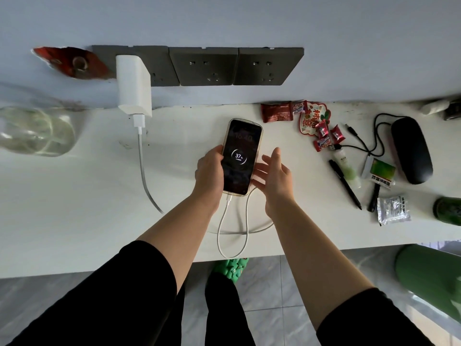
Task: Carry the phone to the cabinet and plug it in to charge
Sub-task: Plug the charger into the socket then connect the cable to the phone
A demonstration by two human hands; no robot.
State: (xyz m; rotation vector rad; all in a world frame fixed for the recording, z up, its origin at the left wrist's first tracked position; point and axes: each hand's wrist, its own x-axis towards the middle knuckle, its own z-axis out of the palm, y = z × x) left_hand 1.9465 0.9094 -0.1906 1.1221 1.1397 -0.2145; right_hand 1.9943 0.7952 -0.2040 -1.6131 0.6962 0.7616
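A phone (240,156) with a lit screen reading 37% is over the white cabinet top (74,196), held along its left edge by my left hand (210,171). A white cable (233,236) is plugged into the phone's bottom end, loops toward the front edge and runs left to a white charger (133,83) seated in the leftmost grey wall socket (159,66). My right hand (273,176) hovers just right of the phone with fingers spread, holding nothing.
Two free grey sockets (234,67) sit to the right on the wall. Red candy wrappers (311,121), a black pen (345,183), a black mouse (411,148) with cords, a foil sachet (393,209) and green bottles (449,211) lie at the right. A glass jar (35,131) stands at the left.
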